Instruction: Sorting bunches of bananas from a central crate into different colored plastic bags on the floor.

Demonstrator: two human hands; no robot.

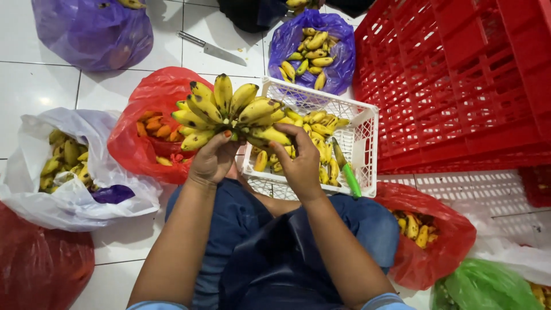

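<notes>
Item: banana bunch [227, 112], small yellow fruit with some green at the tips, held up between both hands above the person's lap and the near-left corner of the white basket [367, 123].

Left hand [212, 161]: grip closed around the underside of the bunch at its stem end, fingers fanning upward and leftward from there.
Right hand [301, 161]: grip closed on the right-hand fruit of the bunch, thumb and fingertips pinching one banana that points toward the basket.

Axis: the bunch runs roughly left to right across the view; the right hand is nearer the basket, which lies just beyond and to its right.

Surroundings: loose bananas and a green-handled knife [347, 169] in the basket; red bag [129, 138] touching the basket's left side; white bag [74, 201] further left; purple bag [338, 63] behind; red crates [459, 80] right; a second knife [212, 49] on the tiled floor. Open room lies mainly above the basket.
</notes>
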